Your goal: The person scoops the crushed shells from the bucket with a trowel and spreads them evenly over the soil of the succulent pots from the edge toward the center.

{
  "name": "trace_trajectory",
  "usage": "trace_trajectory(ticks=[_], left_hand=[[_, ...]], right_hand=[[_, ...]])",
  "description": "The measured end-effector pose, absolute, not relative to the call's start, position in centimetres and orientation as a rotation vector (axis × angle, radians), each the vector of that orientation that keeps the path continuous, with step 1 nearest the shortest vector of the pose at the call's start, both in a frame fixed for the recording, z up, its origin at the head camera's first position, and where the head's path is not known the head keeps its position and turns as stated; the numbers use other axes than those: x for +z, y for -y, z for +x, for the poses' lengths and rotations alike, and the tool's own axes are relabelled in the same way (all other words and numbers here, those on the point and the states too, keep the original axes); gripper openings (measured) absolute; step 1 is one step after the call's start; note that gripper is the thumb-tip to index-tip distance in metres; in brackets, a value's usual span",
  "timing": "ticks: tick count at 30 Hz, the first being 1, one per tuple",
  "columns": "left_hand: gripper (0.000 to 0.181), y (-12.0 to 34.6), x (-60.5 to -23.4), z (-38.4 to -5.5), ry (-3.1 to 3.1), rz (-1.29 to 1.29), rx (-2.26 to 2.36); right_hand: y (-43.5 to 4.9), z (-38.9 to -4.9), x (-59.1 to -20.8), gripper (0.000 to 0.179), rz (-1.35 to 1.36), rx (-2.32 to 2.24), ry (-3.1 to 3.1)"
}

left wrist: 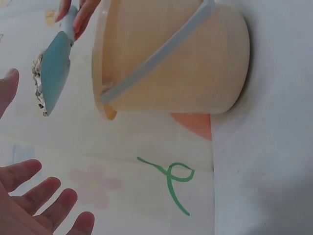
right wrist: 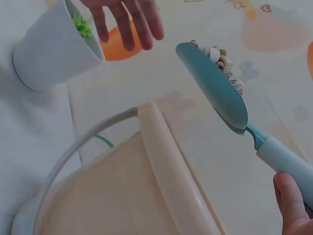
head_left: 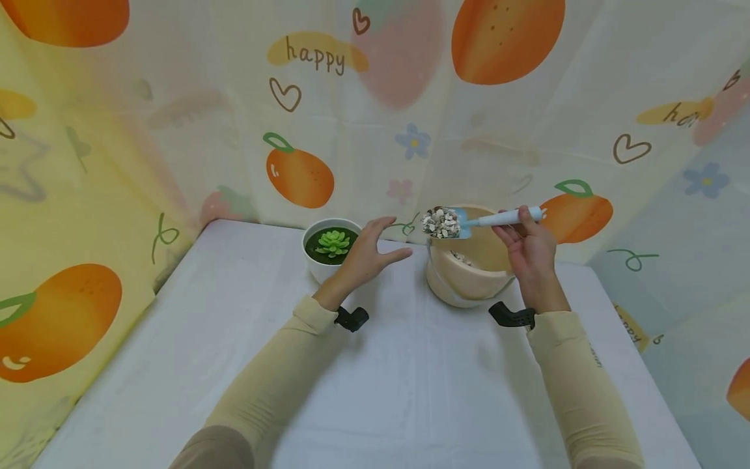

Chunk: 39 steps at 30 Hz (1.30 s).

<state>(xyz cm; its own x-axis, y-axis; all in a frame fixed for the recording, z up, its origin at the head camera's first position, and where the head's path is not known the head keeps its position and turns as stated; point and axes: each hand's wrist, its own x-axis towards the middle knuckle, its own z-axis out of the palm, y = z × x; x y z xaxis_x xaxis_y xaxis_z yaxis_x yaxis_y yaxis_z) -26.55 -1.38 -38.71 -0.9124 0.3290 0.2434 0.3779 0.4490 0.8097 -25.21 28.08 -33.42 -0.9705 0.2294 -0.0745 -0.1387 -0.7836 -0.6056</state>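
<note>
My right hand (head_left: 534, 260) grips the pale handle of a small blue trowel (right wrist: 215, 88) above a beige bucket (head_left: 465, 277). Small whitish stones (head_left: 441, 223) are heaped on its blade, and a few more lie inside the bucket. My left hand (head_left: 369, 251) is held in the air with fingers spread and nothing in it, just right of a white pot (right wrist: 51, 49). A green succulent (head_left: 334, 243) sits on dark soil in that pot, whose right side the left hand partly covers in the head view.
A white-covered table (head_left: 410, 378) carries the pot and the bucket near its back edge. Behind it hangs a cloth (head_left: 363, 150) printed with oranges, hearts and flowers. The bucket's grey handle (left wrist: 161, 56) hangs down along its side.
</note>
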Motion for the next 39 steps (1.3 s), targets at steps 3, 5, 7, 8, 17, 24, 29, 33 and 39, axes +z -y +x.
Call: trace_trajectory(ticks=[3, 5, 7, 8, 17, 24, 29, 33, 39], left_hand=[[0.078, 2.2, -38.7, -26.3, 2.609, -0.62, -1.519], [0.078, 2.7, -38.7, -26.1, 2.597, -0.605, -1.535], [0.078, 3.2, -38.6, -26.0, 2.589, -0.593, -1.535], [0.078, 3.4, -38.6, -25.9, 2.587, -0.586, -1.536], [0.079, 5.6, -38.4, -25.9, 2.61, -0.572, -1.457], [0.081, 7.1, -38.3, -26.0, 2.601, -0.551, -1.421], [0.085, 8.0, -38.4, -26.0, 2.596, -0.515, -1.419], [0.085, 8.6, -38.3, -26.0, 2.583, -0.505, -1.418], [0.084, 9.5, -38.5, -26.0, 2.582, -0.504, -1.411]], right_hand=[[-27.5, -25.2, -33.4, 0.014, -0.191, 2.801, 0.934], [-27.0, -25.3, -33.5, 0.015, -0.189, 2.804, 0.947], [-26.6, -25.3, -33.5, 0.017, -0.197, 2.801, 0.969], [-26.4, -25.3, -33.6, 0.018, -0.204, 2.799, 0.979], [-24.6, -25.8, -33.8, 0.017, -0.257, 2.794, 1.034], [-23.3, -26.2, -33.9, 0.013, -0.273, 2.815, 1.049], [-22.6, -26.5, -34.0, 0.01, -0.236, 2.83, 1.077], [-22.1, -26.7, -34.1, 0.009, -0.214, 2.836, 1.086], [-21.2, -26.9, -34.3, 0.01, -0.221, 2.836, 1.087]])
